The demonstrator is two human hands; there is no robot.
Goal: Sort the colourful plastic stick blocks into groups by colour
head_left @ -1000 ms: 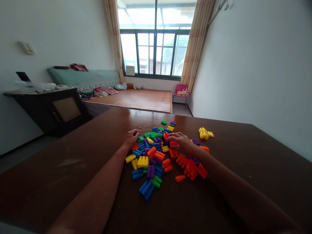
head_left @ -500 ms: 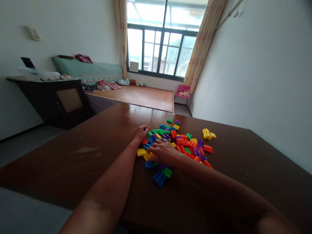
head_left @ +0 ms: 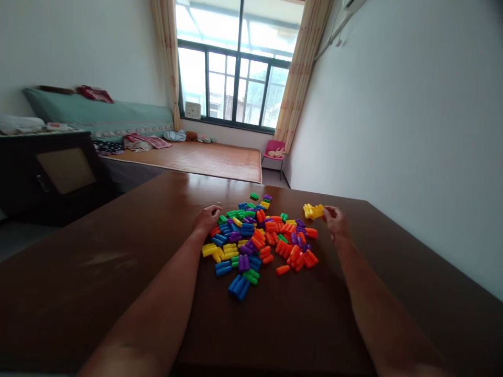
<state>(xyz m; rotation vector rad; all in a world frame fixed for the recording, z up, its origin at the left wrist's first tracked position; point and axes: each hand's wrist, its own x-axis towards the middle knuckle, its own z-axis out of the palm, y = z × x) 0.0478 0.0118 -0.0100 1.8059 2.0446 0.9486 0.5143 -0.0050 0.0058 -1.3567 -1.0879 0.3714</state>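
A spread of small plastic pieces [head_left: 271, 226] in orange, yellow, blue, green and purple lies on the brown table [head_left: 149, 225]. At its left edge rests my left hand [head_left: 206, 217], fingers curled; what they hold, if anything, is hidden. To the right of the spread, my right hand [head_left: 336, 222] has its thumb and fingers closed at the right end of a small yellow group [head_left: 312, 211]. Several orange pieces [head_left: 301, 257] sit at the front right of the spread, and blue pieces [head_left: 239, 287] lie nearest me.
Beyond the table is a bed [head_left: 212, 159] with cloths on it. A dark cabinet [head_left: 23, 173] stands at the left, and a pink chair [head_left: 274, 149] is by the window. A white wall [head_left: 412, 131] runs along the right.
My right hand has moved from over the left part of the spread to the yellow group at the right. The view has turned right. My left hand has stayed beside the pieces.
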